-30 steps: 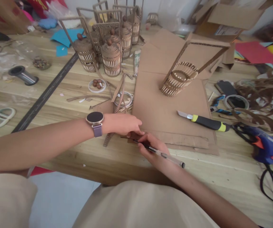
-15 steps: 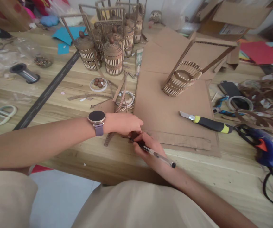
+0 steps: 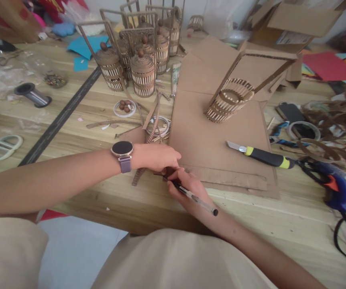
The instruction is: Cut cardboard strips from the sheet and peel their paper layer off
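My right hand is closed around a pen, its tip pointing left under my left hand. My left hand is curled next to it, its fingertips mostly hidden; whatever they press or hold there is too covered to make out. Both hands meet at the left end of a cardboard strip that lies on a cardboard sheet. Beneath my left wrist run curved corrugated strips. On the sheet stands a slatted basket with a tall cardboard handle.
A utility knife with its blade out lies right of my hands, beside a blue glue gun. Several lidded lanterns stand at the back. Scissors, a wire spool and a black strip lie to the left.
My right hand and the pen have shifted slightly left, the pen's rear end dropping a little. My left hand stays nearly in place. A bit more of another person's hand shows at the far left.
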Available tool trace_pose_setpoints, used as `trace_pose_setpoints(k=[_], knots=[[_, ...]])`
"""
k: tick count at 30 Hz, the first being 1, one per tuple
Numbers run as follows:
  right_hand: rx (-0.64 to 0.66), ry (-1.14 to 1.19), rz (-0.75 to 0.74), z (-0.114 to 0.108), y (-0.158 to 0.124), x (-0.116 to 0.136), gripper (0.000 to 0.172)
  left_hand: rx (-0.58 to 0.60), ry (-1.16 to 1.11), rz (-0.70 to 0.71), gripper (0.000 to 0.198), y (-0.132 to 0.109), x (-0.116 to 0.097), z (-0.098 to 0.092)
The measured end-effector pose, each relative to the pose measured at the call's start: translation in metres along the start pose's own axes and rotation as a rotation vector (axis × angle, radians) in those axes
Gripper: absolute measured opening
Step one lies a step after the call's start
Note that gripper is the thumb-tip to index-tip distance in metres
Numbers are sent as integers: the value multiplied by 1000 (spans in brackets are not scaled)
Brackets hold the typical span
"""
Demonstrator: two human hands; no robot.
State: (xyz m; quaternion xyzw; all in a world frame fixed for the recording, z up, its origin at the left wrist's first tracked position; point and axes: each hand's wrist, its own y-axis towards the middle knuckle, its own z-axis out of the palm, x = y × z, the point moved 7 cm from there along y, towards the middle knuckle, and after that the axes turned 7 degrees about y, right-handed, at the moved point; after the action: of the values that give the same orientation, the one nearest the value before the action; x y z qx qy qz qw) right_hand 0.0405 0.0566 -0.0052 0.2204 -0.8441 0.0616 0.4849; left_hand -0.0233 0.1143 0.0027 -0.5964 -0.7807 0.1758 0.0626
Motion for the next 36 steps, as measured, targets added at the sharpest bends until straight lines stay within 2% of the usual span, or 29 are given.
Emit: trace_pose_setpoints(k=[4,10,14,17,20,23,25,26,29,32,34,36], knots=[[-23,96,32,-4,-2,-4,9,-8,-6,10,15,0,0,0],[-9,38,40,-1,1,-3,7,-1,-2,-3,12,1,1,1],[17,72,64,-6,-3,-6,5,-2,3,-7,19,-2,0,-2],[-48,32,169,-29,-15,-18,7,3,13,-32,37,-7,1,-3],[-200,-57,269,-73,-33,-32,14,14,21,-68,46,-10,0,-4],[-386,-271,335,-128,-44,-41,20,-9,50,-113,35,-7,-7,-7],[-393,-479,351,-154,-39,-46,22,-62,93,-121,22,1,-17,-11],[-358,-581,351,-162,-32,-48,22,-89,113,-124,20,5,-22,-13],[-327,-678,368,-179,-5,-59,21,-137,142,-153,20,18,-34,-14],[-297,-767,395,-185,21,-64,35,-171,143,-206,17,26,-36,-11],[-337,-690,332,-189,29,-53,44,-207,145,-233,14,28,-36,-9],[-411,-546,199,-194,21,-27,36,-243,152,-252,13,29,-35,-7]])
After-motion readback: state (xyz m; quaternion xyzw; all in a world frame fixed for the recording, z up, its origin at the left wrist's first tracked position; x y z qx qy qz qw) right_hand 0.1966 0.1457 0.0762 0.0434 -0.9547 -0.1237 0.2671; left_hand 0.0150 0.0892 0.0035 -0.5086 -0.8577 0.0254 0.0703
